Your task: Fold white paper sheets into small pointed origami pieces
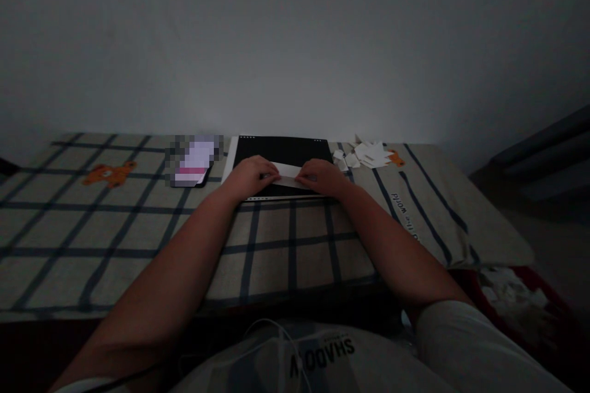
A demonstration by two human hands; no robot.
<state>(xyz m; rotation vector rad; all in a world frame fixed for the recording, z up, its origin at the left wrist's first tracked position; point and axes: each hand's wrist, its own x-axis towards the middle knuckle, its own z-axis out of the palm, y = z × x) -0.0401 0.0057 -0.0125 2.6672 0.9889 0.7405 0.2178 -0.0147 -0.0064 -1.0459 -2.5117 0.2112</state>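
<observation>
A white paper strip [291,177] lies flat on a black board [281,153] at the counter's [138,227] far middle. Both the left hand [251,175] and right hand [325,177] press its ends, fingers curled onto it; creasing seems underway, calling for steady, even pressure. Folded white pieces [366,155] sit far right.

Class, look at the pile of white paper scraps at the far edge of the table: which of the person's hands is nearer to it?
Right. The right hand rests on the white paper strip, just left of the pile of white paper scraps; the left hand holds the strip's other end, farther away.
</observation>
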